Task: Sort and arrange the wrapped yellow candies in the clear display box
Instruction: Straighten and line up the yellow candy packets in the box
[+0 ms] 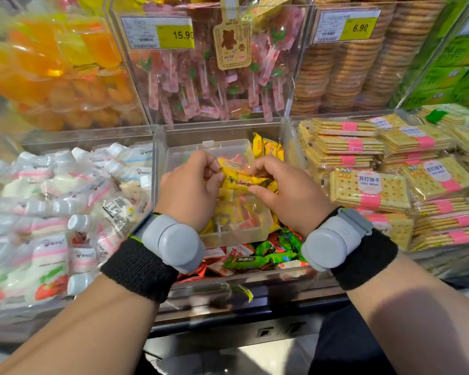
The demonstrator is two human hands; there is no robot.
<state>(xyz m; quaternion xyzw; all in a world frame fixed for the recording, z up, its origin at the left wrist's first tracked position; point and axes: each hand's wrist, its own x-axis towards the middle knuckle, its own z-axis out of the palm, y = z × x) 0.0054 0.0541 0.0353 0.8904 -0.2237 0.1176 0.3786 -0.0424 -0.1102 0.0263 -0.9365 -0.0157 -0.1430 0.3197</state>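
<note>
Above the clear box [173, 158], both hands hold one yellow candy [243, 181] between them. Left hand [191, 189] pinches the candy's left end with thumb and fingers closed tight on the wrapper. Right hand [284, 192] pinches the right end the same way, fingers curled shut on it. So the candy lies sideways, stretched from one hand to the other. More yellow candies [268, 147] sit just behind the box, and green candies [257, 259] lie below it.
</note>
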